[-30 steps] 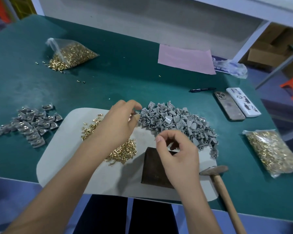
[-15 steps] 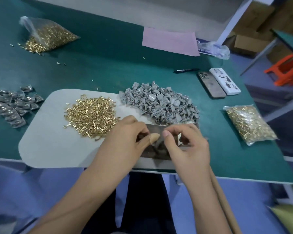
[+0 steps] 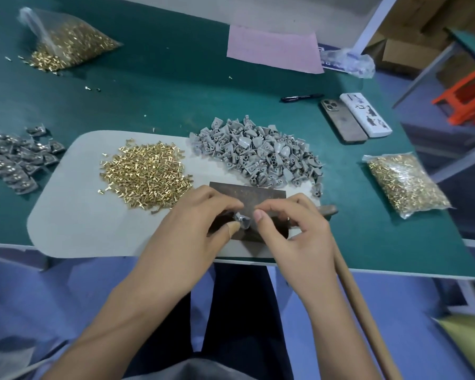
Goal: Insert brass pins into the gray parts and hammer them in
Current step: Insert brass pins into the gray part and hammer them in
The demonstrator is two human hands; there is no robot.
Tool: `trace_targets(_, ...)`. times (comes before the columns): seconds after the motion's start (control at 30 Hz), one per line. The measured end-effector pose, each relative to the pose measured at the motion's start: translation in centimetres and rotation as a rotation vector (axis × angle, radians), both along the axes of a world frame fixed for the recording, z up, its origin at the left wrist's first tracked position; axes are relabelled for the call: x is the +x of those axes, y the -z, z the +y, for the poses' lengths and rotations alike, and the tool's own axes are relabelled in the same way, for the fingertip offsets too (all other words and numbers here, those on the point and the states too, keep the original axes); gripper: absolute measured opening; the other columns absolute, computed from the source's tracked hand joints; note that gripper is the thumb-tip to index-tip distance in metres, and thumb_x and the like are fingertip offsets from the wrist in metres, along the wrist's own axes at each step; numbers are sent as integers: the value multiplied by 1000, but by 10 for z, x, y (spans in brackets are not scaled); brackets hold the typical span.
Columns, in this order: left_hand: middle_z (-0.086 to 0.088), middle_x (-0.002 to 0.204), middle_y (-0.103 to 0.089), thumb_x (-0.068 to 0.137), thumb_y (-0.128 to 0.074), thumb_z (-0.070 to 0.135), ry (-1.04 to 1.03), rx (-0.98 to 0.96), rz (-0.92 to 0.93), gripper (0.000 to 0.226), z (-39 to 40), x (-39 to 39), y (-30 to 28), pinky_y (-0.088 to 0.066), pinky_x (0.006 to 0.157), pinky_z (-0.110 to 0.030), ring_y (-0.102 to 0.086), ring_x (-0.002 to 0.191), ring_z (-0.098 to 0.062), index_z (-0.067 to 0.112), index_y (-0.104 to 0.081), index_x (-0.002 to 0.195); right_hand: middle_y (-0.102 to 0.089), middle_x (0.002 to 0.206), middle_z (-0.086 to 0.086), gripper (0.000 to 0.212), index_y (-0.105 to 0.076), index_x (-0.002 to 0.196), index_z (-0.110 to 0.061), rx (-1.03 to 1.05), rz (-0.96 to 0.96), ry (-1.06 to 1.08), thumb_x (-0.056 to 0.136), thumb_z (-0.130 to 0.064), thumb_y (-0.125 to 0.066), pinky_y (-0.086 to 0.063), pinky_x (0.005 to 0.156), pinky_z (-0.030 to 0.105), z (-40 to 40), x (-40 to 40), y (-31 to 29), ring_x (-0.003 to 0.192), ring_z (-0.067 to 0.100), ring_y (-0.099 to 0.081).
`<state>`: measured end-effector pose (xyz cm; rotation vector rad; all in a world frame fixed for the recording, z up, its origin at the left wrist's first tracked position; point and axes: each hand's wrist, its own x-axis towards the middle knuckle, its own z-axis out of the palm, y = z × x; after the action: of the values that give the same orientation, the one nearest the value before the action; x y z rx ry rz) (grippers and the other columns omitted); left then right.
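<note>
left hand: mine, thumb and fingers curled, pinching one gray part over the dark block
right hand: mine, fingers curled, tips meeting at the same gray part; can't tell if a pin is pinched there
dark block: flat on the gray mat, near tabletop front edge, partly under both hands
loose brass pins: heap on mat, left of block
gray parts pile: behind block, straddling mat's far right edge
hammer: head just right of right hand, wooden handle running off front edge
finished parts: cluster on tabletop, left of mat
pin bags: one far left, one right
phones: two, side by side, right rear; pen just beside them
</note>
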<state>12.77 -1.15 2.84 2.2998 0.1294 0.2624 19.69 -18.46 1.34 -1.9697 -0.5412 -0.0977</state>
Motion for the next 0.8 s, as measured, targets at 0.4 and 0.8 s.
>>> trace_targets(0.4, 16, 88, -59, 87, -75, 27, -56, -59, -32, 8, 0, 5, 5, -38, 73, -16, -54, 88, -3, 32, -77, 93, -60, 75, -3, 7, -76, 85, -30, -175, -71, -32, 86, -29, -70, -47, 77, 50, 10, -2, -2, 84, 17, -57)
trace_targets(0.8, 16, 83, -60, 85, -76, 28, -81, -91, -75, 6, 0, 5, 10, -39, 70, -19, -55, 86, -5, 33, -78, 88, -44, 59, -8, 10, -79, 88, -31, -139, -136, -27, 90, -24, -72, -43, 65, 44, 12, -5, 2, 68, 16, -47)
